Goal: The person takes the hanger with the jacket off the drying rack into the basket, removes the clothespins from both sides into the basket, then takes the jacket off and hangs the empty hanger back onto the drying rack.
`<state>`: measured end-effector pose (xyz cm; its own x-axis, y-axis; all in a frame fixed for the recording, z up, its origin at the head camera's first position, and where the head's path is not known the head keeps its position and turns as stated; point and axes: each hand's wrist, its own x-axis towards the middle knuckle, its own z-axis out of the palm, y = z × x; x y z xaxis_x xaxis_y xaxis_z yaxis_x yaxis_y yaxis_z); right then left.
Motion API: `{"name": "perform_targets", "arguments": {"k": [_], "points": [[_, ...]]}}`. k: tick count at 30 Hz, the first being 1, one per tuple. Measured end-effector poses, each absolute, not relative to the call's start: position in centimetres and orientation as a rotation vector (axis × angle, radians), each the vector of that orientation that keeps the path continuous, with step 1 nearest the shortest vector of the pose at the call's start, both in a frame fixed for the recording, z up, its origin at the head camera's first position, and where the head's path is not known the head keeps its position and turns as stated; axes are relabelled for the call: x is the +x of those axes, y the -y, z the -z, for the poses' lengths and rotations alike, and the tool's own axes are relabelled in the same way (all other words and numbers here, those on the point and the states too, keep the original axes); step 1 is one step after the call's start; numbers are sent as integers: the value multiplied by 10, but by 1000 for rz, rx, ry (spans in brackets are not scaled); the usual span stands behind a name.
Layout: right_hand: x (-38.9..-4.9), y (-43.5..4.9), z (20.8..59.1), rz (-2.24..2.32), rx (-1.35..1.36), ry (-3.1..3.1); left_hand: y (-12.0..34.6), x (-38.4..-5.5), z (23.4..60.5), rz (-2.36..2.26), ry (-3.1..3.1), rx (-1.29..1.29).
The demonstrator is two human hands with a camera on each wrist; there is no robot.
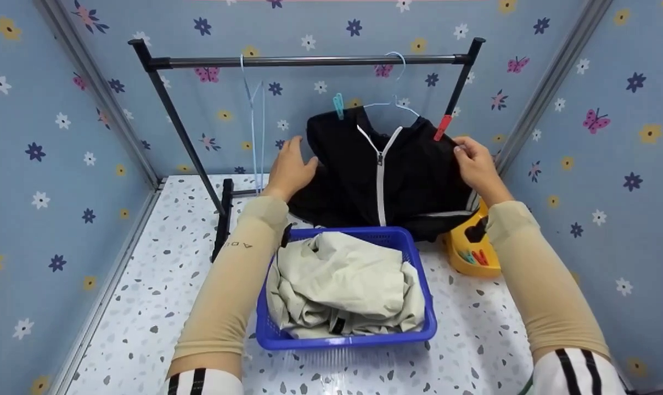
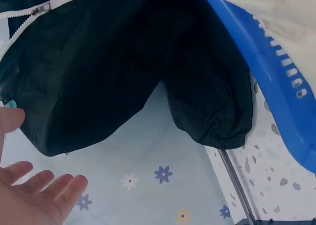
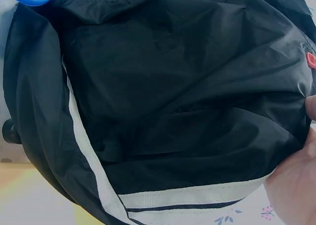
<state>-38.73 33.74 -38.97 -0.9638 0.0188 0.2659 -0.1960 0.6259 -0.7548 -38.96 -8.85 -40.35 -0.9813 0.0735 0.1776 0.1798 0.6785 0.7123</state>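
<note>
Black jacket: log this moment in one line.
black jacket: on hanger; left grip: empty, beside jacket; right grip: pinches jacket; blue basket: pale cloth inside

Glossy cloth jacket (image 1: pixel 345 170), matt cloth bundle (image 1: pixel 353 274), smooth plastic basket (image 1: pixel 347 342); rail (image 1: pixel 315 61) seemingly metal

Across the upper frame of the head view runs the black metal garment rack (image 1: pixel 320 61). A light-blue wire hanger (image 1: pixel 253 109) hangs left of centre on its bar; right of centre, another pale-blue wire hanger (image 1: pixel 395 101) carries the black zip-up fabric jacket (image 1: pixel 337 164). The left hand (image 1: pixel 292 171) is beside the jacket's frame-left side, the right hand (image 1: pixel 477 164) at its frame-right edge. Before the jacket, at lower centre, the blue rectangular plastic basket (image 1: pixel 337 344) holds the crumpled pale-beige cloth (image 1: pixel 342 274). Right of the basket lies the yellow plastic tray (image 1: pixel 468 267).
</note>
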Motion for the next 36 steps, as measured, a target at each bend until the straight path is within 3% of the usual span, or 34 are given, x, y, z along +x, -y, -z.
{"name": "perform_targets", "arguments": {"k": [14, 36], "points": [[-389, -338, 387, -1330, 172, 2610, 95, -408, 399, 1436, 2642, -164], [-388, -338, 374, -1385, 195, 2554, 100, -425, 382, 1442, 2657, -204]]}}
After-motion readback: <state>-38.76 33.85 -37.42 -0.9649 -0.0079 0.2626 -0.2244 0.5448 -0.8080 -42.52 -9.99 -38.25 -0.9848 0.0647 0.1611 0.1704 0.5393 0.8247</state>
